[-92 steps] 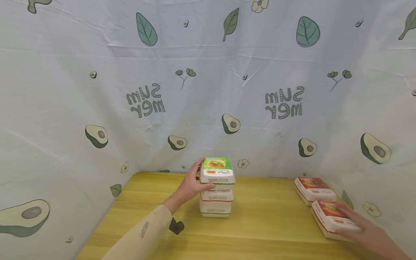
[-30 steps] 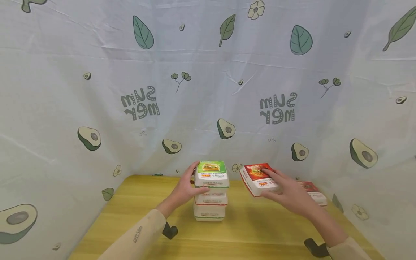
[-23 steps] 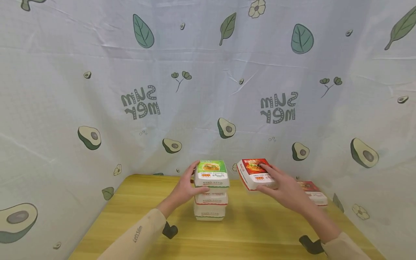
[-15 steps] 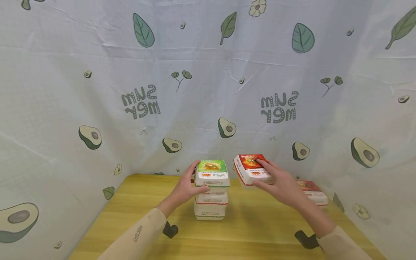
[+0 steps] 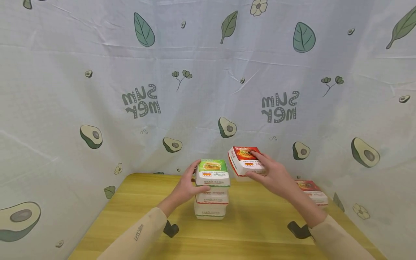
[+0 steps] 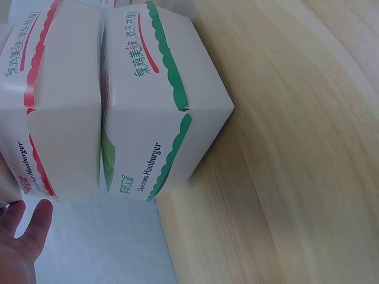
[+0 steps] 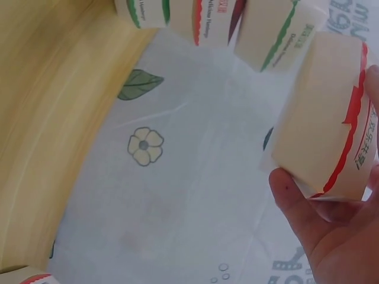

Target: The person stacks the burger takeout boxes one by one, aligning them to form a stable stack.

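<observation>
Three hamburger boxes stand stacked on the table: a green-topped one (image 5: 212,177) uppermost, a red-trimmed one (image 5: 212,197) in the middle and a green-trimmed one (image 6: 160,77) at the bottom. My left hand (image 5: 185,187) grips the uppermost box from its left side, thumb across the front, other fingers mostly hidden behind. Held up in my right hand (image 5: 274,177) is a red-topped hamburger box (image 5: 245,159), slightly tilted, just right of the stack and a little higher than its top. In the right wrist view, the thumb (image 7: 290,198) lies along the edge of this box.
Another red-topped hamburger box (image 5: 310,191) lies at the table's right side, partly behind my right forearm. The wooden table (image 5: 247,231) meets a pale cloth backdrop (image 5: 195,108) with avocado and leaf prints. Black devices (image 5: 170,229) sit at both wrists.
My right hand has picked up the nearer red-topped box from the right side, carried it left and raised it beside the stack. My left hand keeps its hold on the uppermost box.
</observation>
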The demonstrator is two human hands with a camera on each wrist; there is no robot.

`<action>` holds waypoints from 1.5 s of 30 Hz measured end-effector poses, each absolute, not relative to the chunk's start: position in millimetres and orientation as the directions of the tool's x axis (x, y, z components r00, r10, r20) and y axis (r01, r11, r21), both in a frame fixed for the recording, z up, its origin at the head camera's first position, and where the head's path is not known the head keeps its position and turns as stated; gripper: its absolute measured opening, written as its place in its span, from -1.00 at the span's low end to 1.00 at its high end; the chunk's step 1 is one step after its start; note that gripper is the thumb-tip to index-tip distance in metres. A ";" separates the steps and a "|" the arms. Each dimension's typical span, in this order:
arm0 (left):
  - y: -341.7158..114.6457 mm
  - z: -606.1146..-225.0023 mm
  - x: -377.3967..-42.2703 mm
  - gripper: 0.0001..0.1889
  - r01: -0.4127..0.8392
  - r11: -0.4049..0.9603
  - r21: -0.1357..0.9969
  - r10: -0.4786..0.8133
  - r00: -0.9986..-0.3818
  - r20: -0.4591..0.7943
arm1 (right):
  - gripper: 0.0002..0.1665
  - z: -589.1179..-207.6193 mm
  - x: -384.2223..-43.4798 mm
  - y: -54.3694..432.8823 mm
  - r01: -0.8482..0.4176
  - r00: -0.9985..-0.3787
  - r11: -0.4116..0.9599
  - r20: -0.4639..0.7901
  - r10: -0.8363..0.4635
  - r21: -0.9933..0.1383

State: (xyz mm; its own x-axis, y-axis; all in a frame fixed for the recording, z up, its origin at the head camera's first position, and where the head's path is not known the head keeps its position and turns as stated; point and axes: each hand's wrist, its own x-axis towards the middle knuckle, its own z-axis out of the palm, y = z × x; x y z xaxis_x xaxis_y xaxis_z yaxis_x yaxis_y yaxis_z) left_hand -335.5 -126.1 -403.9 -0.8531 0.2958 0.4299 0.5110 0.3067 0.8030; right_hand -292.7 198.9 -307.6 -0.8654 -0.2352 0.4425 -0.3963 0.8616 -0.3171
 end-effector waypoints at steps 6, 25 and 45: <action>-124.7 -404.8 -336.7 0.05 0.501 0.314 0.806 0.294 -0.859 0.420 | 0.13 -299.4 -294.3 188.7 -0.395 -0.864 0.864 0.446 -0.234 -0.312; -124.6 -404.7 -338.9 0.06 0.497 0.312 0.810 0.287 -0.862 0.418 | 0.06 -277.3 -301.1 157.0 -0.447 -0.839 0.853 0.457 -0.296 -0.269; -125.1 -406.3 -339.5 0.10 0.492 0.298 0.818 0.290 -0.863 0.414 | 0.03 -268.2 -304.5 126.1 -0.449 -0.858 0.855 0.391 -0.332 -0.261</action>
